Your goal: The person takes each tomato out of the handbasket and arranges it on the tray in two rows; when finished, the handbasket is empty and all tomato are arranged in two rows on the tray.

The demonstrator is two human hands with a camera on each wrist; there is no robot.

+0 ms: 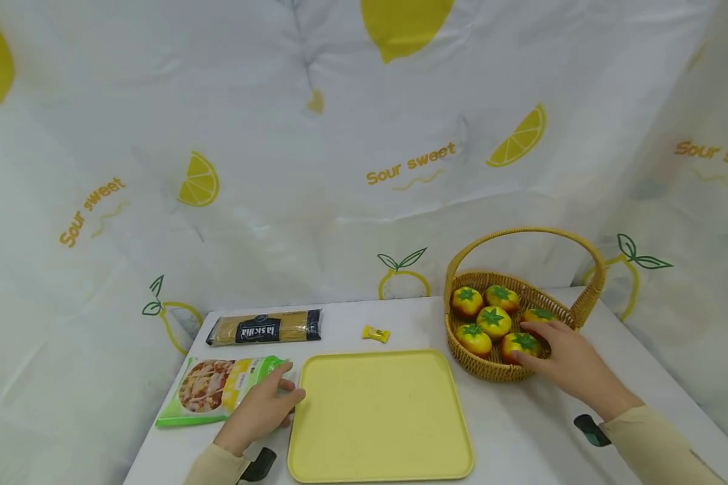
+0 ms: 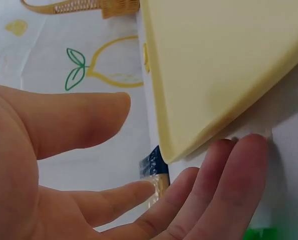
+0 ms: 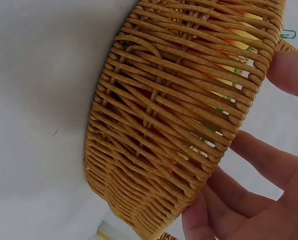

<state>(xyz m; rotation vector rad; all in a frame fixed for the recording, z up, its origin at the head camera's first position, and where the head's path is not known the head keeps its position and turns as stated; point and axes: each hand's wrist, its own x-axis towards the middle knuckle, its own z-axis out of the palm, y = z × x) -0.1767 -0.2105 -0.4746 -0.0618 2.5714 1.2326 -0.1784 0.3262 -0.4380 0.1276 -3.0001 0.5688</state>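
Note:
My right hand [image 1: 567, 360] reaches over the front right rim of a wicker basket [image 1: 488, 370]. Its thumb and forefinger are spread at a yellow-red fruit [image 1: 520, 345] with green leaves on top; whether they touch it is hidden. Several similar fruits, such as the middle one [image 1: 494, 322], lie in the basket. From the right wrist view, the woven wall [image 3: 164, 100] hides the fingertips. My left hand [image 1: 263, 411], fingers apart and holding nothing, hovers between the yellow tray [image 1: 379, 417] and a green-edged food bag [image 1: 209, 391]. The tray's corner [image 2: 171, 150] is near its fingers.
A pack of spaghetti [image 1: 263, 328] lies behind the food bag. A small yellow wrapped candy [image 1: 376, 333] sits behind the tray. The white table [image 1: 352, 330] backs onto a lemon-print cloth [image 1: 315, 249]. The basket's tall handle [image 1: 524, 230] arches over the fruit.

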